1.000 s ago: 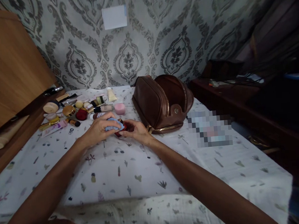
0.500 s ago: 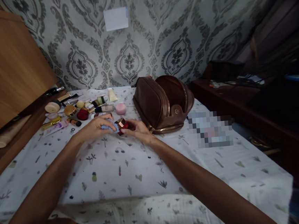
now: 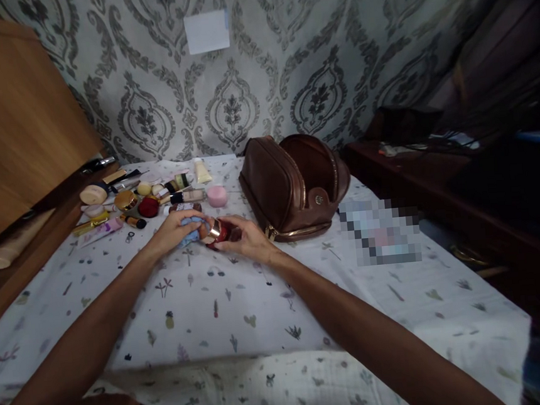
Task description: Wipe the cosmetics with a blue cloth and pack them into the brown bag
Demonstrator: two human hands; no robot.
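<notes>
My right hand (image 3: 247, 236) grips a small red jar with a gold band (image 3: 218, 231), holding it tilted just above the patterned white cloth (image 3: 222, 307). My left hand (image 3: 174, 230) is closed on a light blue cloth (image 3: 191, 227) and presses it against the jar's top end. Both hands meet near the middle of the table, just left of a brown leather toiletry bag (image 3: 292, 185) that stands unzipped.
Several cosmetics lie at the back left: a pink jar (image 3: 216, 196), a dark red compact (image 3: 148, 207), a gold compact (image 3: 125, 200), tubes and brushes. A wooden board (image 3: 12, 124) leans at the left. A dark wooden bench (image 3: 439, 194) runs along the right.
The jar has turned in my right hand so its gold band faces left. My left hand has slid the blue cloth slightly left and down against it.
</notes>
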